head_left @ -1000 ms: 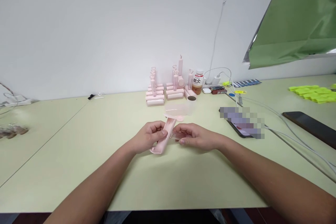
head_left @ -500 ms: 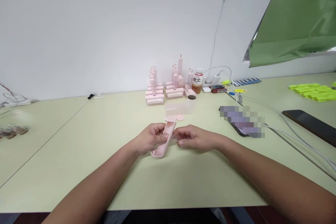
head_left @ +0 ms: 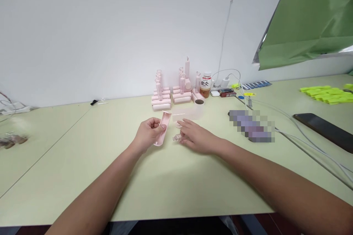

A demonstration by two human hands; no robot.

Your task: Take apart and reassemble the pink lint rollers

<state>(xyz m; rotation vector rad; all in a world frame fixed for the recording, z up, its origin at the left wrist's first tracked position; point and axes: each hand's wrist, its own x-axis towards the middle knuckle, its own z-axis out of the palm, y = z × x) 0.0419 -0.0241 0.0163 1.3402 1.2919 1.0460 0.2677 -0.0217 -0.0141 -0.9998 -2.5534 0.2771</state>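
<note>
White wall ran behind a pale green counter (head_left: 82,161), with a green sheet (head_left: 309,14) hanging at the upper right. The left hand (head_left: 149,134) held a pink shell (head_left: 162,128) tilted up off the counter, its fingers (head_left: 162,127) clamped around the lower half with the hollow side showing. A second earlier both hands had been joined on this shell and a clear part at mid-counter; now they had come apart. The right hand (head_left: 194,136) lay low on the counter just right of the shell, fingers spread loosely and flat, with the small clear part (head_left: 176,138) under its fingertips; whether it was gripped or only touched could not be told. Judging by that split, the clear piece had come out of the shell, or been set down beside it.

Just beyond the hands lay a clear tube (head_left: 184,114), blurred. Farther back stood stacked pink rollers (head_left: 171,93), a bottle (head_left: 205,85) and a charger with white cables (head_left: 303,136). A phone (head_left: 250,126) lay to the right, a dark one (head_left: 322,132) farther out, and yellow pieces (head_left: 325,93) near the far right edge.
</note>
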